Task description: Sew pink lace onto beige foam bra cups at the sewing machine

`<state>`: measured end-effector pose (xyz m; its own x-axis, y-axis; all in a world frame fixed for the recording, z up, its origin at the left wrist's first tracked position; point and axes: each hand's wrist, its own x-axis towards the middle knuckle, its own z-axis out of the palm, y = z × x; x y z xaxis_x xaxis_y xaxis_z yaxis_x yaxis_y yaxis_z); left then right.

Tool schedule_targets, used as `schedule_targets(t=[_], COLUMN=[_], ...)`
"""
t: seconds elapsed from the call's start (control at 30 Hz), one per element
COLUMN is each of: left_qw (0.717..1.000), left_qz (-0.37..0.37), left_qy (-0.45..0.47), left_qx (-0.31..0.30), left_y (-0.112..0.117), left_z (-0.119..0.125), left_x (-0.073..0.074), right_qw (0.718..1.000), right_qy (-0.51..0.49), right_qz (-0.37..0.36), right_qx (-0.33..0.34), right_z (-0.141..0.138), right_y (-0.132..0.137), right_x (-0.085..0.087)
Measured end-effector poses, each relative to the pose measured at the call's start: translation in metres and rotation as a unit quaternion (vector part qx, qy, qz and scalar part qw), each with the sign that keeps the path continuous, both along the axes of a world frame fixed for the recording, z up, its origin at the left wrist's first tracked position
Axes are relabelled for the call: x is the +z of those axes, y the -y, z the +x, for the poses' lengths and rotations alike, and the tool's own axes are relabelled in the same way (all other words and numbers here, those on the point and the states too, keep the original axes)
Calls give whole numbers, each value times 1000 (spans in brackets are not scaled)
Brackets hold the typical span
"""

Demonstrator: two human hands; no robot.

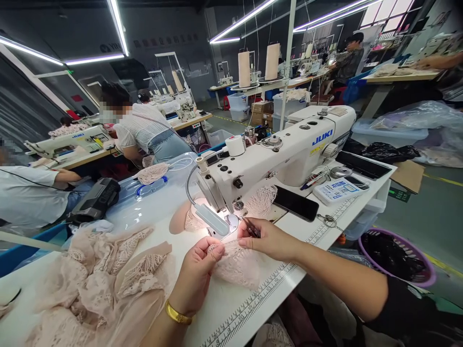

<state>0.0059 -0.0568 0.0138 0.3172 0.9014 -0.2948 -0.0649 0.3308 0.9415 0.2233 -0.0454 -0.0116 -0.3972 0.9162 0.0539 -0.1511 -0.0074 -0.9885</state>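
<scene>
A pale pink lace piece (237, 267) is stretched between my hands at the front of the white sewing machine (267, 159). My left hand (200, 262) pinches its left edge between thumb and fingers. My right hand (265, 238) is closed on the upper right edge. Dark, slim metal tips (252, 227), perhaps of thread snips, stick out among its fingers; the rest of that tool is hidden. Just beyond my fingers a grey clip-on lamp (212, 219) lights the needle area. More lace (262, 200) and a beige cup-shaped piece (179, 218) lie around the machine bed.
A heap of pink lace and mesh (97, 284) covers the left of the table. A black phone (298, 202), a white-and-blue box (334, 191) and a printed ruler (249, 308) are to the right. A purple basket (430, 270) stands on the floor. Other people work nearby.
</scene>
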Motion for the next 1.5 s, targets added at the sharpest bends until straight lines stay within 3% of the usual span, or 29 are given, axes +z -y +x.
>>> schedule_targets(t=[0.2,0.37,0.43,0.5,0.53,0.57,0.6,0.67,0.73,0.9,1.17,1.3,1.5], left_qw=[998,982,978,947,930,927,941,971,974,985,996,995,991], left_qz=[36,123,100,17,-18,-30,-12,76,140,53,-24,-18,-69], left_qy=[-42,-142,-123,-78,-66,-70,-89,-138,-156,-95,-23,-1,9], left_qx=[4,-12,-134,-311,-362,-367,-327,-179,-81,-137,-82,-96,-110], left_y=[-3,4,11,16,17,17,15,9,2,-4,-3,-2,-3], left_z=[-4,-10,-13,-17,-18,-18,-18,-15,-9,2,1,6,8], left_x=[-4,8,20,31,34,35,35,28,20,3,0,-3,-7], right_qw=[999,981,981,988,992,995,997,999,999,1000,999,998,996], right_qy=[37,121,106,76,60,46,36,25,13,-9,-4,12,24], right_qz=[14,148,156,126,105,84,66,43,30,9,-30,-28,-28], right_qx=[2,-29,-48,-36,-23,-11,-4,4,11,23,-37,-63,-86], right_z=[2,0,1,1,1,1,1,1,0,-1,-5,-8,-11], right_y=[1,5,5,5,5,5,5,5,7,7,2,0,1], right_x=[-4,-1,-1,-3,-4,-4,-4,-3,0,3,-10,-11,-10])
